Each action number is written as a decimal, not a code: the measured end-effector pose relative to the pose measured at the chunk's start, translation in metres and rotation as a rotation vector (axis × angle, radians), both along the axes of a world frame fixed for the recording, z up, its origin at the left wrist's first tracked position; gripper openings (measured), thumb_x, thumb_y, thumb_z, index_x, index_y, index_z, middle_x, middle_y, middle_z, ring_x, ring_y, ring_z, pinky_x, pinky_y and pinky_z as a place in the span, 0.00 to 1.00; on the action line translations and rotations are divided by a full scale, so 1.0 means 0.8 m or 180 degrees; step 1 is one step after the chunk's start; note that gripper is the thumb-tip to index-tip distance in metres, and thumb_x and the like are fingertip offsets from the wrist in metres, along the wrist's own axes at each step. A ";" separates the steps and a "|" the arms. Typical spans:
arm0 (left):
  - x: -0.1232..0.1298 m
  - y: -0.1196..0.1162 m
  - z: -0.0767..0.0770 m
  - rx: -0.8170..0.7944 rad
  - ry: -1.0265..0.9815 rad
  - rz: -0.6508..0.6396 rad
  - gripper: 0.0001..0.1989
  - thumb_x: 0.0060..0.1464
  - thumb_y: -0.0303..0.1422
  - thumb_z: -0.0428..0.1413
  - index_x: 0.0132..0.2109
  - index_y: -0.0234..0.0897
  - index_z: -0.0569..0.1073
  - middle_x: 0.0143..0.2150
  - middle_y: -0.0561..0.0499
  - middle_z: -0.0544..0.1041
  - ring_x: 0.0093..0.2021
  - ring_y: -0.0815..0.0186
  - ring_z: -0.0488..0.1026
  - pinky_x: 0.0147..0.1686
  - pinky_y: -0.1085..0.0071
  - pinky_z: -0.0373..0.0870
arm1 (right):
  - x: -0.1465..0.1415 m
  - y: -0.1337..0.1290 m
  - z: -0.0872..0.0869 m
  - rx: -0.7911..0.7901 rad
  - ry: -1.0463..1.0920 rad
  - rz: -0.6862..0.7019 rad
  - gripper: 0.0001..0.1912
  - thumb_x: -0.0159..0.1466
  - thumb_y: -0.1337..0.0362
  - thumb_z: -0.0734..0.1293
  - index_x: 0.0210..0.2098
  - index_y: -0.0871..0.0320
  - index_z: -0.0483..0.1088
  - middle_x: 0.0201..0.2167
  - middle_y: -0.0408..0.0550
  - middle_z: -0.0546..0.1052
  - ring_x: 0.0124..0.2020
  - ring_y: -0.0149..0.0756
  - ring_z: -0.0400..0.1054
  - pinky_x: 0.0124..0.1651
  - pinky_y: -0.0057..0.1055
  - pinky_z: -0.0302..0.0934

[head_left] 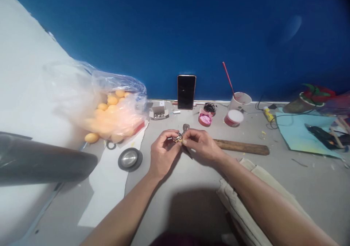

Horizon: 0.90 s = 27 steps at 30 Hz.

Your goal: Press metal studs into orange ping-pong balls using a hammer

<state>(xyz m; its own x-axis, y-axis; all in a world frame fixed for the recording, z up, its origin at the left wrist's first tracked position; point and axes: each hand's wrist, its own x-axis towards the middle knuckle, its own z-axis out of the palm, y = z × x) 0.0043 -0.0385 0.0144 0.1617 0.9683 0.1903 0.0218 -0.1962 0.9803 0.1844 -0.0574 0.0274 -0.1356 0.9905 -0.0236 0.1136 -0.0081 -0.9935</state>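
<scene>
Near the middle of the table, my left hand [162, 154] pinches a small shiny round metal piece [178, 138] with some yellow on it. From the other side, the closed fingertips of my right hand [202, 145] meet at the same piece. Fingers cover part of it, so its exact kind is unclear. Just behind the hands lies a hammer, its metal head [186, 127] showing above the fingers and its wooden handle [242, 147] reaching out to the right. A small open carton [159, 113] of tiny metal parts stands beyond my left hand.
A clear plastic bag [117, 83] of yellow-orange balls and a round metal-centred lid [129, 159] are at left. A phone [186, 92] leans on the blue wall. Paint pots [205, 117], a white cup [242, 98] and a folded cloth [259, 180] are to the right.
</scene>
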 end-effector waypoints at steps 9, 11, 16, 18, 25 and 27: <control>0.003 -0.001 0.006 -0.0029 -0.0044 0.0042 0.10 0.50 0.33 0.69 0.38 0.37 0.78 0.47 0.44 0.82 0.46 0.61 0.80 0.48 0.67 0.77 | 0.000 0.000 0.006 -0.0020 0.0041 0.0026 0.08 0.62 0.60 0.70 0.30 0.58 0.73 0.24 0.42 0.74 0.27 0.31 0.64 0.30 0.28 0.57; 0.004 -0.001 0.008 -0.0064 -0.0061 0.0047 0.10 0.49 0.33 0.69 0.38 0.37 0.78 0.46 0.44 0.82 0.45 0.61 0.80 0.48 0.67 0.77 | 0.001 0.000 0.003 -0.0027 0.0071 0.0038 0.08 0.62 0.60 0.70 0.31 0.58 0.73 0.24 0.42 0.73 0.26 0.31 0.64 0.30 0.28 0.57; 0.004 -0.001 0.010 -0.0165 -0.0143 0.0033 0.10 0.47 0.31 0.69 0.37 0.37 0.78 0.46 0.45 0.82 0.44 0.62 0.81 0.47 0.68 0.77 | 0.002 -0.001 -0.001 -0.0136 0.0271 0.0127 0.08 0.64 0.59 0.70 0.31 0.58 0.73 0.23 0.41 0.72 0.24 0.31 0.64 0.28 0.28 0.56; 0.004 -0.001 0.010 -0.0189 -0.0191 0.0024 0.10 0.47 0.31 0.69 0.37 0.37 0.78 0.46 0.45 0.82 0.43 0.62 0.81 0.46 0.68 0.77 | 0.002 -0.001 0.000 -0.0132 0.0270 0.0133 0.09 0.63 0.59 0.70 0.31 0.58 0.73 0.23 0.41 0.72 0.24 0.31 0.63 0.28 0.29 0.56; 0.003 -0.001 0.007 -0.0107 -0.0169 0.0029 0.10 0.48 0.31 0.69 0.38 0.37 0.78 0.47 0.44 0.82 0.44 0.63 0.81 0.48 0.68 0.78 | 0.000 -0.001 0.004 -0.0102 0.0144 0.0061 0.08 0.62 0.60 0.70 0.30 0.58 0.73 0.23 0.41 0.73 0.25 0.31 0.64 0.29 0.28 0.56; 0.003 -0.001 0.006 -0.0031 -0.0156 0.0020 0.10 0.49 0.31 0.69 0.38 0.37 0.78 0.47 0.44 0.82 0.45 0.62 0.81 0.48 0.67 0.78 | -0.001 -0.001 0.004 -0.0119 0.0123 0.0026 0.07 0.62 0.61 0.70 0.30 0.58 0.73 0.23 0.41 0.73 0.24 0.31 0.64 0.28 0.28 0.55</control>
